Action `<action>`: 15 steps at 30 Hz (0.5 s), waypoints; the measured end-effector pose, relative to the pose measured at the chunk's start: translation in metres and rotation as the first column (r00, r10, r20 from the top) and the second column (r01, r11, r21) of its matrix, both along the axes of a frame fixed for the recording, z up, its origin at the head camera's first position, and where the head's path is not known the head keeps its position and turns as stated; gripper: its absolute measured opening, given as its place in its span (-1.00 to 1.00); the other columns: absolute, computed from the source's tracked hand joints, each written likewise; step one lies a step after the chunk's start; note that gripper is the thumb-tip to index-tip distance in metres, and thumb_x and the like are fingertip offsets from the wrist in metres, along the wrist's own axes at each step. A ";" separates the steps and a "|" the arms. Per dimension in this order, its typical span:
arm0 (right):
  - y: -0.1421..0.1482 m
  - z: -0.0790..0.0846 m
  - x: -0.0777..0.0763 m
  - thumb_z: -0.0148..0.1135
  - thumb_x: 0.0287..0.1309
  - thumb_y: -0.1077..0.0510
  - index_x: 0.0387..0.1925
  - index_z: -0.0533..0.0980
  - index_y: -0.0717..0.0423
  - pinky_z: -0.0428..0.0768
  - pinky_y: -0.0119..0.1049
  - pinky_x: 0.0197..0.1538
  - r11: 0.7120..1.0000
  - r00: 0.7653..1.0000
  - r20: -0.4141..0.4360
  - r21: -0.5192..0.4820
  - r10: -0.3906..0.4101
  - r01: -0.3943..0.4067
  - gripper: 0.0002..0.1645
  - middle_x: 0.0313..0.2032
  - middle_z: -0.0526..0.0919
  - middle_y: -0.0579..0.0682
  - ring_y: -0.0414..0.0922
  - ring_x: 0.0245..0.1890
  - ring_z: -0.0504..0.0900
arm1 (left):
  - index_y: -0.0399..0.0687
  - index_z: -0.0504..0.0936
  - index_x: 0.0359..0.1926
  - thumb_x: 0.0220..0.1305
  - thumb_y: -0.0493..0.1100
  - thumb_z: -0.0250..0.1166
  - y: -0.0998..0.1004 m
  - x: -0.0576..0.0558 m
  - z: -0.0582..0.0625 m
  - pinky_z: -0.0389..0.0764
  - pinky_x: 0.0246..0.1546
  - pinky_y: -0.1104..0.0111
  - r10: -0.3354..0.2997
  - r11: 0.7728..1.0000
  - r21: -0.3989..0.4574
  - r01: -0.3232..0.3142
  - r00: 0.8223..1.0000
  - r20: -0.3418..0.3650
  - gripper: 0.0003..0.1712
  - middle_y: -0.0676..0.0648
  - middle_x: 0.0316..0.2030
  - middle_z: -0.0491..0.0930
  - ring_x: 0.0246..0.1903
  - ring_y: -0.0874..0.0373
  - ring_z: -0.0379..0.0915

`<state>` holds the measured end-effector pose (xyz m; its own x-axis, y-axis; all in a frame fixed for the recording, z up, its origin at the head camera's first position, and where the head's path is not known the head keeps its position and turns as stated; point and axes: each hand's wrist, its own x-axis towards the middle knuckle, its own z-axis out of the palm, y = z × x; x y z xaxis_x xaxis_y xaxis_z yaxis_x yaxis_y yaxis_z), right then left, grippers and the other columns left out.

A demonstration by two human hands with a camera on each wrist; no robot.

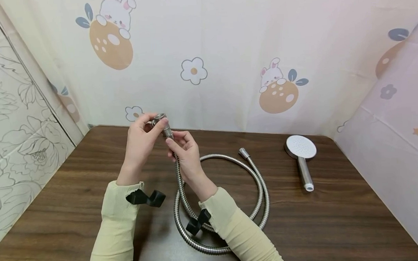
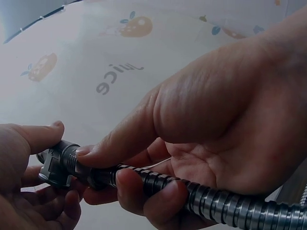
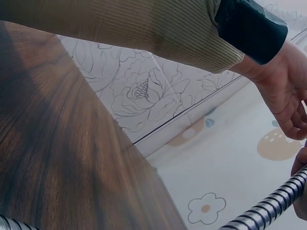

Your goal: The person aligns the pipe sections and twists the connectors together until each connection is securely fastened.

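Observation:
Near the table's back edge, my left hand (image 1: pixel 140 136) grips a metal pipe fitting (image 1: pixel 159 117) with a round open end facing up. Just below, my right hand (image 1: pixel 187 152) pinches the end of a ribbed metal shower hose (image 1: pixel 178 174) with thumb and fingers. In the left wrist view, threads show on the fitting (image 2: pixel 53 167), and the hose (image 2: pixel 225 203) lines up with it and meets it under the fingers. The hose lies coiled on the table, its other end with a conical nut (image 1: pixel 244 153). Only part of a hand and hose (image 3: pixel 276 201) shows in the right wrist view.
A white-faced shower head (image 1: pixel 301 147) with a silver handle lies on the wooden table (image 1: pixel 340 218) at the right. Behind it hangs a patterned curtain (image 1: pixel 226 37); a flower-print panel (image 1: pixel 22 133) stands at the left. Both sleeves carry black straps (image 1: pixel 156 198).

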<state>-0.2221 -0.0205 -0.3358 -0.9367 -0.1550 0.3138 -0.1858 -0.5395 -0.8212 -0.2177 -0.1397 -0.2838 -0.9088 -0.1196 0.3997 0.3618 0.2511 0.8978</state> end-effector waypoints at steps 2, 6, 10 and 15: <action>0.001 0.001 0.001 0.08 0.17 0.38 -0.22 0.43 0.03 0.28 -0.48 -0.63 1.000 1.000 -0.004 0.000 -0.002 0.002 -0.78 -0.34 0.58 -0.16 -0.29 -0.70 0.40 | -0.08 0.54 -0.07 0.11 0.11 0.27 0.001 0.000 0.001 0.38 -0.49 0.45 0.006 1.000 0.005 -0.006 1.000 -0.003 -0.54 0.06 -0.33 0.52 -0.48 0.24 0.39; 0.002 0.003 0.001 0.06 0.18 0.38 -0.21 0.43 0.02 0.28 -0.47 -0.63 1.000 1.000 -0.004 -0.001 -0.010 0.010 -0.77 -0.34 0.58 -0.16 -0.29 -0.69 0.40 | -0.05 0.48 -0.09 0.11 0.05 0.29 0.005 0.001 0.001 0.37 -0.50 0.46 0.010 0.999 0.042 -0.009 1.000 -0.013 -0.58 0.09 -0.34 0.52 -0.49 0.23 0.41; 0.002 0.002 0.001 0.05 0.19 0.38 -0.23 0.43 0.00 0.27 -0.47 -0.62 1.000 1.000 0.003 -0.002 -0.004 0.004 -0.77 -0.35 0.58 -0.17 -0.29 -0.69 0.40 | -0.05 0.49 -0.14 0.09 0.02 0.31 0.005 0.002 0.001 0.38 -0.50 0.45 0.018 0.998 0.059 -0.016 1.000 -0.020 -0.63 0.10 -0.37 0.53 -0.50 0.23 0.42; 0.001 0.002 0.001 0.03 0.20 0.37 -0.22 0.43 0.00 0.27 -0.47 -0.63 1.000 1.000 -0.022 -0.008 0.009 -0.009 -0.78 -0.34 0.59 -0.16 -0.29 -0.69 0.40 | -0.06 0.51 -0.15 0.09 0.06 0.30 0.003 0.001 0.000 0.42 -0.45 0.41 0.016 0.997 0.069 -0.014 1.000 -0.024 -0.62 0.06 -0.34 0.54 -0.47 0.20 0.45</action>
<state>-0.2206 -0.0195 -0.3335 -0.9283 -0.1605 0.3354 -0.1989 -0.5477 -0.8127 -0.2166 -0.1367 -0.2833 -0.8967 -0.1612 0.4122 0.3806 0.1943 0.9041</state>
